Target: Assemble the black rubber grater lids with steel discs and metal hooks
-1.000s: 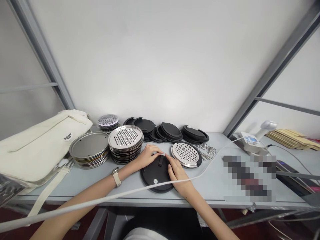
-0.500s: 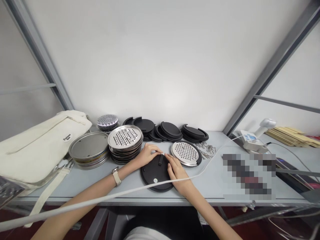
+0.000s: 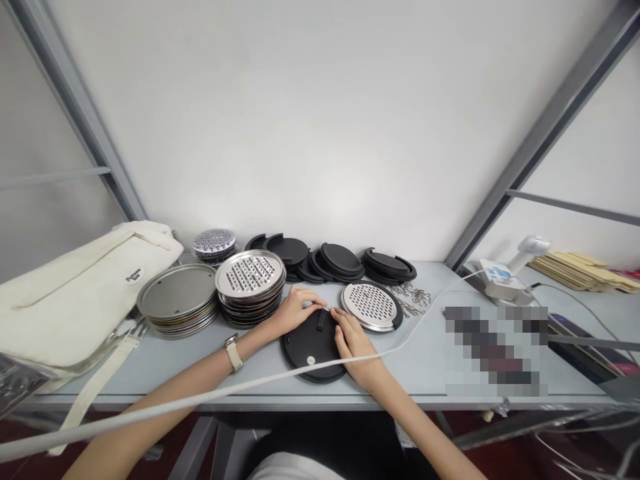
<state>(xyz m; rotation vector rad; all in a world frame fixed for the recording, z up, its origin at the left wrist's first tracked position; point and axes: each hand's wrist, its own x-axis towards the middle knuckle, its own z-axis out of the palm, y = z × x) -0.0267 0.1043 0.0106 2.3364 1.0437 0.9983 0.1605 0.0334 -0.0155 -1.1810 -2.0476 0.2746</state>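
Observation:
A black round base (image 3: 303,343) lies on the table in front of me, with a raised black tab and a small white round sticker. At its far edge my left hand (image 3: 299,311) pinches a small shiny metal piece, mostly hidden by the fingertips. My right hand (image 3: 356,343) rests over the base's right side, thumb bent and fingertips against the same far edge, beside the metal piece. Just right of it, a steel grater disc (image 3: 371,305) sits in a black holder. Several loose metal clips (image 3: 413,299) lie beyond that disc.
Stacks of steel grater discs (image 3: 250,275) and plain grey discs (image 3: 177,293) stand left. Black holders (image 3: 343,260) line the wall. A white cable (image 3: 270,379) crosses before my arms. A cream bag (image 3: 85,287) lies far left; a white device (image 3: 500,283) stands right.
Both hands stay at the far edge of the black base, with hardly any movement. The view has shifted very slightly.

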